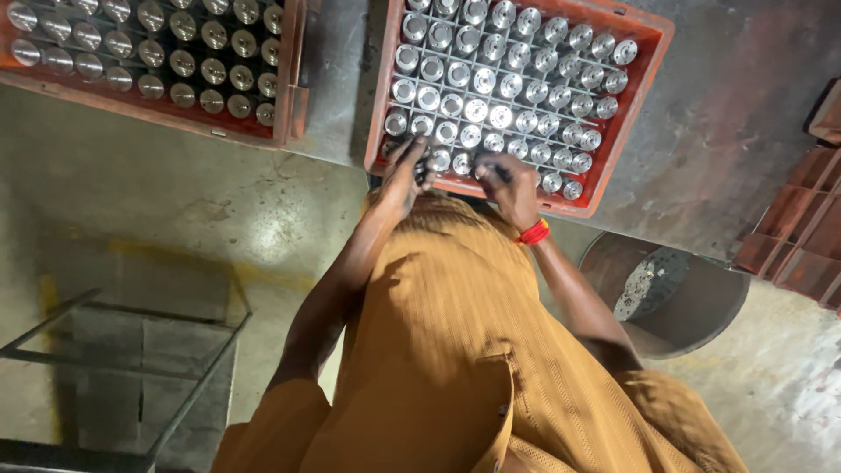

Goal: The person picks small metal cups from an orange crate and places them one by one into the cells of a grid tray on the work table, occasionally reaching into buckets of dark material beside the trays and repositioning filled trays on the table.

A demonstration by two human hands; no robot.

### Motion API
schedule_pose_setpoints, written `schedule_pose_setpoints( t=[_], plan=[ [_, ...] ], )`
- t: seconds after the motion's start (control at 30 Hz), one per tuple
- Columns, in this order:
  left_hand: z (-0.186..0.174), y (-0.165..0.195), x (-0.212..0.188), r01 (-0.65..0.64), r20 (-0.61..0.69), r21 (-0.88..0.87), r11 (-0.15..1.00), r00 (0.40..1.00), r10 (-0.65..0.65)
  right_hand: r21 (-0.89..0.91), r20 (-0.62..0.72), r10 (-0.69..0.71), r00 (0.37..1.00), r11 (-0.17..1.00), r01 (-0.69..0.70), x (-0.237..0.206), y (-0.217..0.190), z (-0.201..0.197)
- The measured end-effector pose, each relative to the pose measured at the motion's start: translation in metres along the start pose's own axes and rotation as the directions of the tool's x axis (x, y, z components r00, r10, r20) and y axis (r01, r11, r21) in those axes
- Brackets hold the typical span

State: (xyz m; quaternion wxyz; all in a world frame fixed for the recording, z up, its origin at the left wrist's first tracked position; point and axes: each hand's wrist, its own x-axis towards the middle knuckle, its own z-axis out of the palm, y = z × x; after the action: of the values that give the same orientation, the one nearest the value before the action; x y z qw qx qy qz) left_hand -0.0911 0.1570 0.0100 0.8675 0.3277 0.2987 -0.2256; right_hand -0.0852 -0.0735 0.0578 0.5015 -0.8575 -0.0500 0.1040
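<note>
Fingers [419, 171] of both hands curled onto steel parts [442, 159] in the near row of an orange crate [644, 83]. Left hand [405, 173] gripped one part; right hand [508, 186] closed on another. A second crate [285, 88] sat left, a bucket [692, 307] right.

The red crate [644, 83] is filled almost wall to wall with shiny metal cylinders [491, 88] standing in a grid, so between them there is only narrow space. Both hands are at its near edge: the left hand [405, 171] and the right hand [510, 188] have a small gap between them. A second crate [285, 79] of darker cylinders [180, 61] stands to the left, and a strip of bare floor [337, 79] separates the two crates. To the right, a round grey bin [692, 302] and stacked red trays [802, 236] close that side. A metal frame [175, 359] stands lower left
</note>
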Motion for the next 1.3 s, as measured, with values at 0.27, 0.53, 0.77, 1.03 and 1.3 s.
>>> schedule_pose_setpoints(
  t=[0.27,0.53,0.77,1.03,1.3],
  plan=[
    [0.001,0.001,-0.005,0.002,-0.013,0.039,0.999,1.000,-0.001,-0.364,0.080,-0.278,0.957,0.886,0.288,0.019,-0.013,0.016],
    [0.032,0.007,-0.015,-0.112,0.143,0.323,0.940,0.987,0.069,0.079,-0.031,0.365,0.931,0.929,-0.362,0.020,0.001,0.019],
    [0.042,-0.004,0.003,0.017,0.028,0.250,0.968,0.999,-0.025,0.306,-0.001,0.158,0.988,0.940,-0.150,0.023,0.016,0.021],
    [0.009,0.000,0.005,0.127,0.022,-0.213,0.969,0.992,-0.126,-0.433,-0.127,-0.261,0.957,0.883,0.183,0.044,-0.007,0.013],
    [0.028,0.000,0.005,-0.075,0.113,0.411,0.908,0.993,0.031,0.186,-0.020,0.118,0.993,0.976,-0.113,0.049,0.003,0.017]
  ],
)
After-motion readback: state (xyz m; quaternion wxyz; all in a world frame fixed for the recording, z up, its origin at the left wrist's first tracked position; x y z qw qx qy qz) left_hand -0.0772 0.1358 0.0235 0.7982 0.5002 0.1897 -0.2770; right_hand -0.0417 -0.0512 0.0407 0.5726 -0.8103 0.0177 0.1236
